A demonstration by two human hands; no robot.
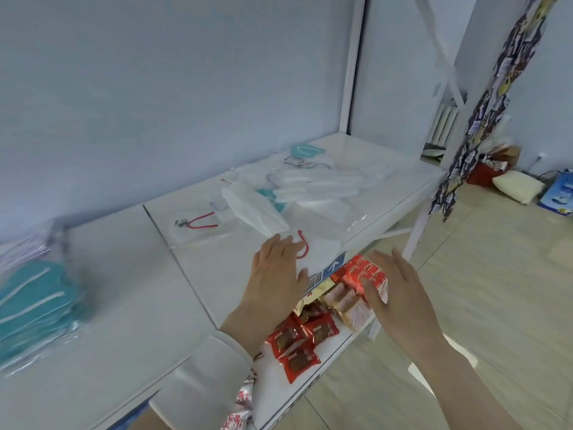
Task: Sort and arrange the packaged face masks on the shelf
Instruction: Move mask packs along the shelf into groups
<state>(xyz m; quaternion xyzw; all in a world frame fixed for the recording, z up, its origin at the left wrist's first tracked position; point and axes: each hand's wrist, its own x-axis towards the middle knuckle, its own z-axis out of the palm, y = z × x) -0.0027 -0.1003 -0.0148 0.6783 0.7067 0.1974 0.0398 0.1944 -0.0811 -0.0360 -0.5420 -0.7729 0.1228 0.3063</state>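
Left hand (276, 274), fingers straight, at a white packaged mask (325, 248) on the shelf (124, 290). Right hand (400, 290) hovers — fingers loosely spread, holding nothing.

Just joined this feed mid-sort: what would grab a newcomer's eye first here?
The two open hands in the centre: the left hand over a white mask packet with a red loop at the shelf front edge, the right hand above red snack packs on the lower shelf. Next, the stack of teal masks at far left, and loose white masks scattered toward the right end.
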